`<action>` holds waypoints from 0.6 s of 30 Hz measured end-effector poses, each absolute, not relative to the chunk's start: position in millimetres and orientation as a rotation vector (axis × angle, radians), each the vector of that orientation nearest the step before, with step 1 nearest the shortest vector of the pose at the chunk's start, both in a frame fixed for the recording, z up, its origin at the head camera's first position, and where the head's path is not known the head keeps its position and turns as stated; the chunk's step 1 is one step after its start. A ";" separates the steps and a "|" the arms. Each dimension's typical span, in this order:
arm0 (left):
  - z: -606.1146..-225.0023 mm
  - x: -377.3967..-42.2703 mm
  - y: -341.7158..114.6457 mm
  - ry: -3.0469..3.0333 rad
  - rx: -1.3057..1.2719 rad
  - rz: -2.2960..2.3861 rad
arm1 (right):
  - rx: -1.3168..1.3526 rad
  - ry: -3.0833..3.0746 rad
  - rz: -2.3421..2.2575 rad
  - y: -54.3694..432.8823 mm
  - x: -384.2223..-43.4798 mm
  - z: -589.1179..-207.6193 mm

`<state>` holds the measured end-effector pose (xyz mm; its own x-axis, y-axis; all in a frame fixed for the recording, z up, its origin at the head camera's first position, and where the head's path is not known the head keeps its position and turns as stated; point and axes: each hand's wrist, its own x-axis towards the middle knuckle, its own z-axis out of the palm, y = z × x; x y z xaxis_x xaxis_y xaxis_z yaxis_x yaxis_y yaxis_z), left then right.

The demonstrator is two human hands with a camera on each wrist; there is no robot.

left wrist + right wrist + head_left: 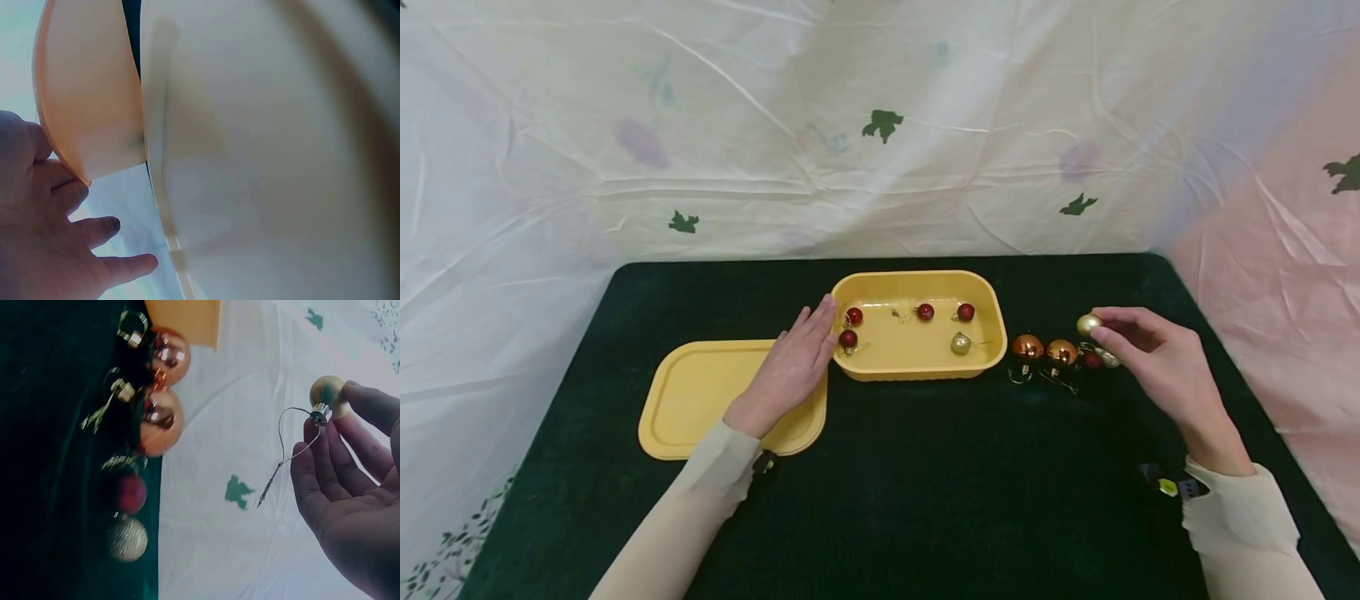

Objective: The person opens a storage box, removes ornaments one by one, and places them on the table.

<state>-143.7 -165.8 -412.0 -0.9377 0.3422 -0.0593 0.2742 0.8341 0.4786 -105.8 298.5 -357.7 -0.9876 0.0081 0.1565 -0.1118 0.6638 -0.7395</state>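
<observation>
Right hand [1176,379] pinches gold ball [1087,325], frame right; off-centre squeeze could eject it. Left hand [792,365], spread, could shove box [910,354]; pressure unclear.

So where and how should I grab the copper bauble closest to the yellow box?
I'd pinch that copper bauble by its gold cap, fingers coming from your side of the table. The cap points toward you over bare green cloth, while the yellow box and the other copper bauble crowd the ball's left and right.
</observation>
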 end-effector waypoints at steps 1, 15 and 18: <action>-412.1 -143.7 -165.7 2.872 0.485 0.713 | 0.073 -2.735 1.225 301.4 -105.2 -358.7; -413.0 -143.0 -165.6 2.866 0.464 0.714 | -0.124 -2.818 1.192 340.5 -101.6 -372.3; -412.9 -142.8 -164.7 2.866 0.460 0.718 | -0.139 -2.826 1.194 346.6 -101.6 -375.4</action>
